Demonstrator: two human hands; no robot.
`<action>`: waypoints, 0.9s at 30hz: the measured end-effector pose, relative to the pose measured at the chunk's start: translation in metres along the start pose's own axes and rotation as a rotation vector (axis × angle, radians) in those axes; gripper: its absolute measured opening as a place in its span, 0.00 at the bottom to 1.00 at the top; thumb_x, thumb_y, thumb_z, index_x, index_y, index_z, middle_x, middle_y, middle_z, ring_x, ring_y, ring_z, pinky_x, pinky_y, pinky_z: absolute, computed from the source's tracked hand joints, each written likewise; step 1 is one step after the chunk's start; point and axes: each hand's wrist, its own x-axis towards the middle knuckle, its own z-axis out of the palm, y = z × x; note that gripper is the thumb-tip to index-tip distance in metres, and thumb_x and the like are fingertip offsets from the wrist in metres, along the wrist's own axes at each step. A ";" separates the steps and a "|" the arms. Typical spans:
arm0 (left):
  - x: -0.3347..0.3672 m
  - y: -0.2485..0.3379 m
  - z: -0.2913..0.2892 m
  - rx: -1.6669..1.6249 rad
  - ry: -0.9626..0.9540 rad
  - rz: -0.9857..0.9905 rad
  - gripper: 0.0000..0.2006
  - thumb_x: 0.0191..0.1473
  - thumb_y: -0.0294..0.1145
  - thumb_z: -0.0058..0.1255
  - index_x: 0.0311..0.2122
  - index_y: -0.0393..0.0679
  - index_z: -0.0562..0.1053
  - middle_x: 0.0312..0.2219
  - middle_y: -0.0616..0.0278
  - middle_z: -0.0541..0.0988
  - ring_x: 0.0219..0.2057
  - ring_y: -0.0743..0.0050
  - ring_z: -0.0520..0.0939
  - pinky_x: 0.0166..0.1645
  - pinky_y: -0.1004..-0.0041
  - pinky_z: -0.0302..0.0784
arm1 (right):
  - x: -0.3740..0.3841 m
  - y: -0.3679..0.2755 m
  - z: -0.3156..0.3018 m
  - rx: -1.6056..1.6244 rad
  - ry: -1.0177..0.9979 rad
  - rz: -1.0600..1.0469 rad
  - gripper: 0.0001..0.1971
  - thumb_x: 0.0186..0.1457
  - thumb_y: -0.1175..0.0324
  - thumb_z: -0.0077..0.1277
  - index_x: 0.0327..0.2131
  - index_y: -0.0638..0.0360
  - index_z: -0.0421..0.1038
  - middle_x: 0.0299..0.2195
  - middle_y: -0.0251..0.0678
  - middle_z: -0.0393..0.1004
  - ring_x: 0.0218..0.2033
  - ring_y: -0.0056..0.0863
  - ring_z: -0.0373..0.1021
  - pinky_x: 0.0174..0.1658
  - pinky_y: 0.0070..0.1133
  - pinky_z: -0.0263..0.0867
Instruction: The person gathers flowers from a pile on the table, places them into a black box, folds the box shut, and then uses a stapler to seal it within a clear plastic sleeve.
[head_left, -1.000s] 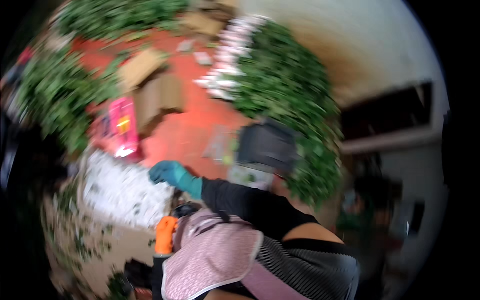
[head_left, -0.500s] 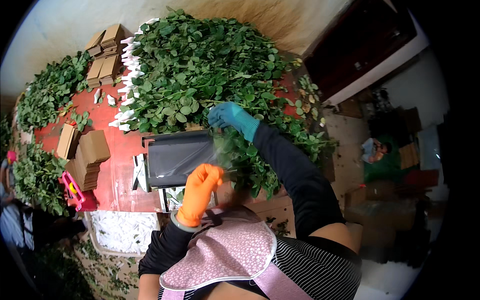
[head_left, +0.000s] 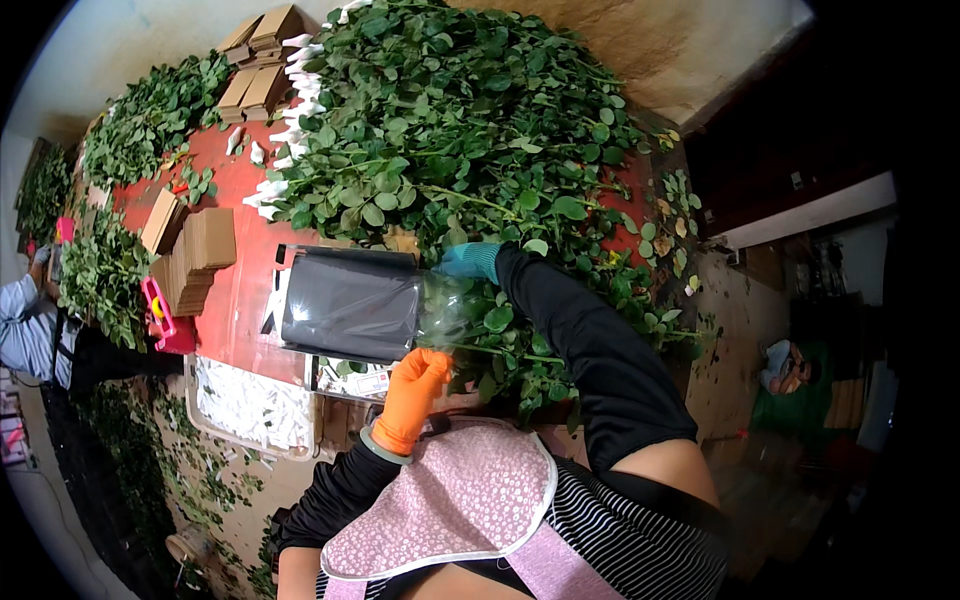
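My left hand (head_left: pixel 413 392), in an orange glove, grips the near edge of a wrapping sleeve (head_left: pixel 350 305) that is black at one end and clear at the other. The sleeve lies sideways over the red table (head_left: pixel 240 215), with a bunch of green leafy stems (head_left: pixel 490 325) showing through its clear part. My right hand (head_left: pixel 468 260), in a teal glove, holds the far edge of the sleeve where the clear part begins. A pink apron covers my chest below.
A big heap of leafy stems (head_left: pixel 470 130) with white-wrapped tips (head_left: pixel 285 170) fills the far table. Stacks of flat cardboard (head_left: pixel 195 255), a pink tool (head_left: pixel 160 318) and a tray of white pieces (head_left: pixel 250 408) lie left. Another person's blue sleeve (head_left: pixel 22 320) is at the left edge.
A second ago my view faced left, with my teal hand near the white tray. It has since swung to the heap, and both hands now hold the sleeved bunch lower and sideways.
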 end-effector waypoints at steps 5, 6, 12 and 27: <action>-0.007 -0.006 0.003 -0.056 0.005 -0.146 0.10 0.64 0.40 0.53 0.37 0.43 0.75 0.25 0.73 0.75 0.24 0.88 0.71 0.30 0.83 0.67 | 0.026 0.039 0.014 -0.152 0.029 -0.059 0.23 0.62 0.53 0.44 0.51 0.61 0.73 0.48 0.44 0.78 0.48 0.43 0.74 0.51 0.35 0.67; -0.007 -0.013 -0.005 -0.063 0.025 -0.165 0.11 0.64 0.40 0.53 0.38 0.43 0.76 0.25 0.74 0.75 0.24 0.88 0.71 0.30 0.83 0.68 | 0.021 0.013 -0.001 -0.194 0.016 -0.001 0.23 0.61 0.53 0.45 0.50 0.61 0.74 0.47 0.44 0.78 0.47 0.43 0.75 0.51 0.35 0.68; -0.007 -0.025 -0.016 -0.155 -0.007 -0.203 0.11 0.63 0.42 0.54 0.38 0.44 0.76 0.25 0.74 0.76 0.22 0.87 0.71 0.30 0.82 0.69 | -0.083 -0.090 -0.044 0.608 0.506 -0.092 0.18 0.59 0.56 0.56 0.45 0.61 0.77 0.40 0.38 0.81 0.41 0.26 0.76 0.44 0.26 0.71; -0.015 -0.023 -0.011 -0.090 0.060 -0.045 0.12 0.63 0.43 0.54 0.36 0.45 0.75 0.24 0.76 0.74 0.23 0.91 0.67 0.29 0.85 0.60 | -0.153 -0.173 0.084 -0.833 -0.211 -0.162 0.08 0.53 0.64 0.52 0.34 0.51 0.80 0.31 0.35 0.81 0.32 0.34 0.78 0.34 0.34 0.70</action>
